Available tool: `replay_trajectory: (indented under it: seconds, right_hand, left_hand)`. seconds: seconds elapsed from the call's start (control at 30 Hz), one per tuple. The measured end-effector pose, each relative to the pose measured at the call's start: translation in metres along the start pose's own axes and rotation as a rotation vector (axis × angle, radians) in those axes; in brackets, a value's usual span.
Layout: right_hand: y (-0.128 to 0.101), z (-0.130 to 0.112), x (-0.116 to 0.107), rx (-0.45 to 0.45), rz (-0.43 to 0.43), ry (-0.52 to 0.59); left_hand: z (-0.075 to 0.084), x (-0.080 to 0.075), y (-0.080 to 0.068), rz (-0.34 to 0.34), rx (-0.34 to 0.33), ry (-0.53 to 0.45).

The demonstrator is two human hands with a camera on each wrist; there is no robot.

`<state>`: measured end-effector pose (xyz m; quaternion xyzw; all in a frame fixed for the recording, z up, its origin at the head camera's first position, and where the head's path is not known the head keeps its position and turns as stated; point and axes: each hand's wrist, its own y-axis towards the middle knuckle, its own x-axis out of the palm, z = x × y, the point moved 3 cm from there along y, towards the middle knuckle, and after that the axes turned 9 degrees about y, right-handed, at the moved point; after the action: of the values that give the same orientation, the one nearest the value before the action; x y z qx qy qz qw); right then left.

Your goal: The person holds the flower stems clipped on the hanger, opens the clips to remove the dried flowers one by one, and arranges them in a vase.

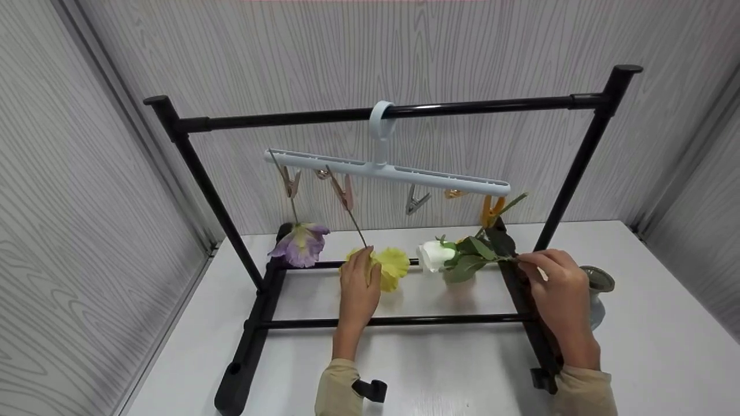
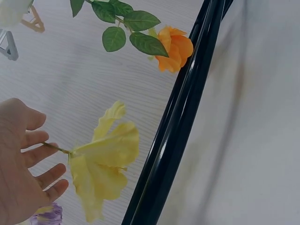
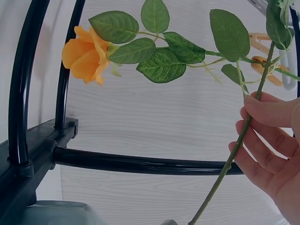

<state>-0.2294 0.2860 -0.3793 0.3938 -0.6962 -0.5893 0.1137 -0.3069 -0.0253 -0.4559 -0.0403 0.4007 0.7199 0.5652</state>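
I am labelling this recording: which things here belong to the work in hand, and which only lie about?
In use:
left hand touching yellow fabric flower
right hand holding green-stemmed orange rose
pale blue plastic clip hanger
black metal rack

Lying about:
purple fabric flower
white rose
grey ceramic vase

Left hand (image 1: 358, 289) extended far from the body near the scene's centre, palm down as seen from the head view; fingers straight to relaxed, slightly spread, fingertips (image 2: 52, 174) resting against a thin stem, not curled round it; forearm running back to the near edge, beige sleeve at the wrist, a black strap fitting beside the cuff. Right hand (image 1: 558, 286) extended on the right side, somewhat farther right and at similar depth; thumb and fingers (image 3: 260, 140) closed in a pinch on a green stem, thumb uppermost; wrist slightly bent, knuckles facing up; forearm in matching beige sleeve, strap at the cuff. Hands well apart, both raised above the tabletop.
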Motion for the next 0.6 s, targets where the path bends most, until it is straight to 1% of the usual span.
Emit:
replay_trajectory:
  seconds: [0.17, 0.33, 0.43, 0.6]
  right_hand:
    - [0.0002, 0.0022, 0.0, 0.005, 0.029, 0.007]
    - [0.0018, 0.0022, -0.0019, 0.038, 0.042, -0.001]
    - [0.0024, 0.0023, -0.003, 0.047, 0.072, 0.001]
    - [0.0031, 0.0035, -0.0051, 0.056, 0.131, 0.014]
  left_hand:
    - [0.0024, -0.0027, 0.0008, 0.074, 0.019, -0.001]
    - [0.004, -0.0051, 0.002, 0.133, 0.039, -0.018]
    - [0.0044, -0.0054, 0.0027, 0.145, 0.049, -0.021]
    - [0.0058, -0.0055, 0.0027, 0.141, 0.045, -0.021]
